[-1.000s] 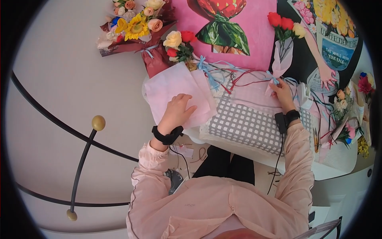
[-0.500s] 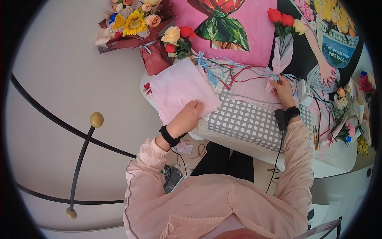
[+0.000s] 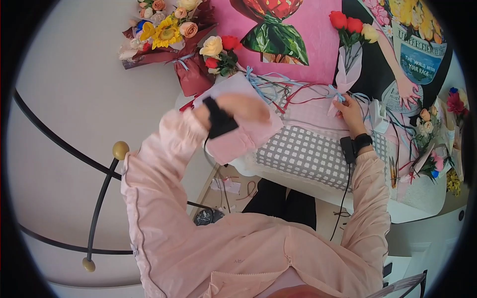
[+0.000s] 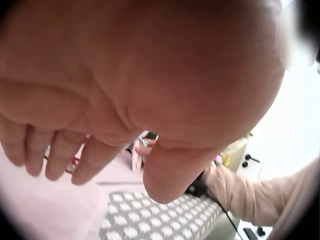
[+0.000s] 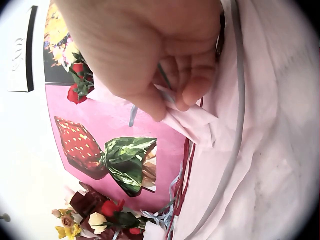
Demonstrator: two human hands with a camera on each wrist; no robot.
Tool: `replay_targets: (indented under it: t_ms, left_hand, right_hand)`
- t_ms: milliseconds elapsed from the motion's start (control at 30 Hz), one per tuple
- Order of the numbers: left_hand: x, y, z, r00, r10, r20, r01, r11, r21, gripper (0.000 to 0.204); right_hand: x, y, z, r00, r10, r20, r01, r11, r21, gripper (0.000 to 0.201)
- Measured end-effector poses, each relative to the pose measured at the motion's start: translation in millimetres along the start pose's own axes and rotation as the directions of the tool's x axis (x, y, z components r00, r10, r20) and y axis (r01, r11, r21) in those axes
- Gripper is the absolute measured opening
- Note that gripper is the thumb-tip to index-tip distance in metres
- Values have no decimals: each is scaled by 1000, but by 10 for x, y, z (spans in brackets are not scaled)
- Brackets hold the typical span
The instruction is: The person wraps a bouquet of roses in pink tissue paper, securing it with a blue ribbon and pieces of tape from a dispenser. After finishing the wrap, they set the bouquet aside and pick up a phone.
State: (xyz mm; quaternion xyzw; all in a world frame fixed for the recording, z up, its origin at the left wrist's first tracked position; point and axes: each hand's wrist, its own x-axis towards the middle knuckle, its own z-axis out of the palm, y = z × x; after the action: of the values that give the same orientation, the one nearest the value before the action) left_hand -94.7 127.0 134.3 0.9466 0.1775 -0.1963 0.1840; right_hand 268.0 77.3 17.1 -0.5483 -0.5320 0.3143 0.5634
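Observation:
My right hand [image 3: 352, 113] pinches the lower end of a small bouquet [image 3: 348, 74], just under its blue ribbon bow. The bouquet has two red roses and a cream one in a pale pink wrap. The right wrist view shows thumb and fingers closed on the folded wrapping paper [image 5: 192, 122]. My left hand [image 3: 248, 108], blurred, hovers over a stack of pale pink sheets [image 3: 238, 144] at the table's left. Its fingers [image 4: 62, 155] are extended with nothing held in the left wrist view, and the thumb stands apart.
A grey checked cloth [image 3: 308, 154] covers the table's front part. Red and blue ribbons [image 3: 298, 94] lie loose at the back. A large sunflower bouquet [image 3: 186, 69] stands back left, and a white box-like object [image 3: 380, 118] and more flowers [image 3: 427, 124] are at the right.
The left hand slid right across the pink sheets, then rose and swung up and over them. The sheets shifted slightly right and toward the body. The right hand keeps its hold on the bouquet.

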Motion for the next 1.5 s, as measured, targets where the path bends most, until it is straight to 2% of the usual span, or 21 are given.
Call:
replay_targets:
  t_ms: [33,67,100,133,167,200,233,300,333,367,467,567,667,800,833,933,1067,1167,1500]
  left_hand:
    - [79,-159,-129,978,-137,-157,104,974,-202,46]
    - [199,-328,-223,912,-297,-282,168,898,-406,37]
    - [398,-568,-168,812,-450,-372,228,831,-507,36]
    - [596,-808,-113,678,-584,-446,241,750,-616,34]
    - [789,-1047,-42,598,-642,-481,223,709,-669,32]
    - [995,-1264,73,556,-668,-494,198,684,-702,31]
    - [1201,-1509,148,574,-645,-505,150,689,-709,29]
    - [1498,-1817,242,603,-655,-455,39,595,-803,26]
    - [1428,-1544,167,561,-757,-335,-67,363,-930,25]
    - [1341,-1241,80,504,-839,-207,-204,117,-972,25]
    - [1381,-1193,38,433,-886,-164,-315,21,-949,21]
    - [1432,-1270,100,407,-901,-150,-408,-32,-913,19]
    - [1493,-1355,170,365,-920,-143,-490,-60,-869,18]
    - [1554,-1505,174,315,-938,-147,-470,-19,-883,18]
    - [1541,-1518,169,312,-930,-193,-404,54,-913,20]
    - [1549,-1480,132,303,-929,-214,-419,72,-905,20]
    - [1507,-1451,167,338,-895,-292,-486,100,-868,20]
    - [1484,-1344,161,323,-871,-370,-539,151,-828,19]
    - [1478,-998,-51,346,-790,-506,-513,292,-807,18]
  right_hand:
    - [-18,-30,4,1000,7,1,-7,1000,-14,20]
    - [-18,-51,18,1000,11,1,-10,1000,-28,20]
    - [-19,-44,28,1000,11,1,-11,999,-36,20]
    - [-32,-30,14,1000,8,-1,-8,999,-44,20]
    - [-30,-34,-5,1000,-1,-6,0,999,-53,20]
    - [-23,-42,-18,1000,-2,-2,2,999,-42,19]
    - [-26,-30,-25,1000,-2,3,2,999,-32,18]
    - [-5,7,-26,1000,6,7,-6,999,-31,18]
    - [-4,-10,-28,1000,16,4,-16,999,-42,18]
    - [-19,-36,-19,1000,29,2,-29,998,-51,18]
    - [-57,-100,3,999,53,-3,-53,997,-55,18]
    - [-68,-107,7,999,48,-6,-49,998,-42,17]
    - [-47,-64,-10,1000,24,0,-24,997,-67,17]
    - [-58,-103,-5,1000,11,-1,-11,998,-59,17]
    - [-67,-121,0,1000,8,-1,-8,998,-60,17]
    - [-96,-160,-7,1000,6,-1,-6,998,-62,18]
    - [-77,-135,4,1000,8,6,-8,999,-54,18]
    - [-76,-134,10,1000,15,7,-14,999,-44,18]
    - [-89,-146,0,999,42,1,-42,999,-28,19]
